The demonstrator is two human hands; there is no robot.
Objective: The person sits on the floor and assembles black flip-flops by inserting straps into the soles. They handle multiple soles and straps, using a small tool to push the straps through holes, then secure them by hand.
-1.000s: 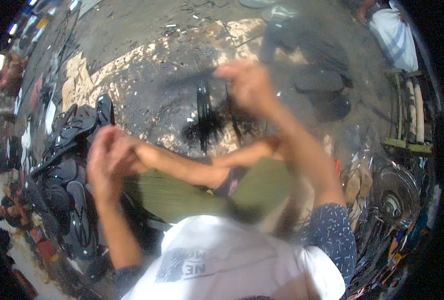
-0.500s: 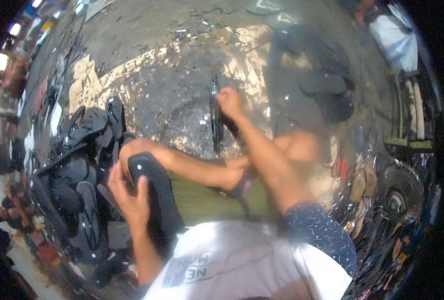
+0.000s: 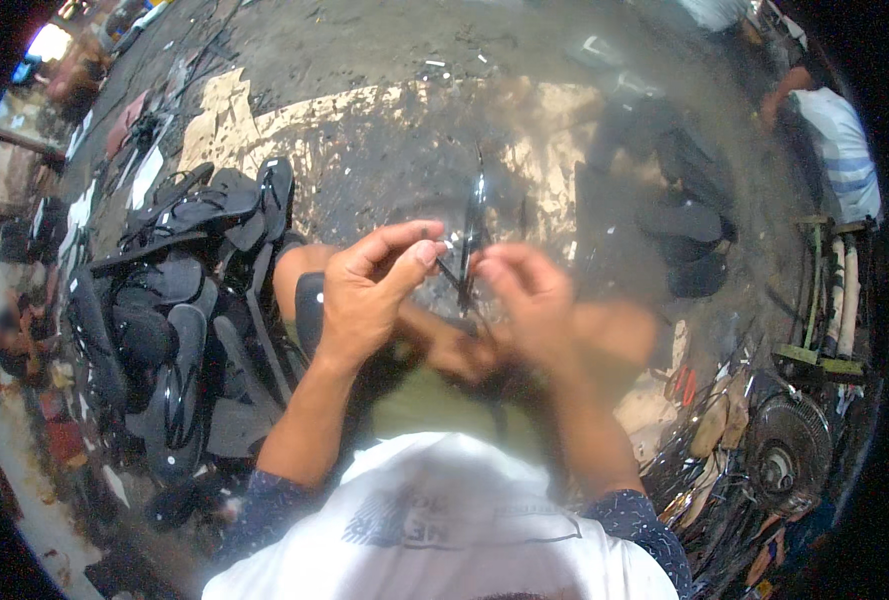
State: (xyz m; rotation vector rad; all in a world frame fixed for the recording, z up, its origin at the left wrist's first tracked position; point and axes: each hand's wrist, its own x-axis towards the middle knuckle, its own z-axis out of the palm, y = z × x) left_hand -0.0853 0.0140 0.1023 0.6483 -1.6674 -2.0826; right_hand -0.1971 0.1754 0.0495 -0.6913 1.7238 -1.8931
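Note:
Both my hands are raised in front of me over my knees. My right hand (image 3: 524, 300), blurred, is closed around the lower end of a thin black strip (image 3: 475, 215) that stands upright. My left hand (image 3: 369, 290) has its thumb and forefinger pinched together at a thin dark strand next to the strip's base. A black flip-flop sole (image 3: 309, 310) rests against my left knee, just under my left wrist.
A pile of black flip-flops (image 3: 179, 290) lies on the ground at my left. Dark sandals (image 3: 689, 235) lie ahead on the right. A small fan (image 3: 789, 450) and a wooden frame (image 3: 824, 300) stand at the right. Another person in a striped shirt (image 3: 844, 140) sits at the far right.
My left hand let go of the black flip-flop sole and came up to the strip. My right hand stayed on the strip and drew closer to me.

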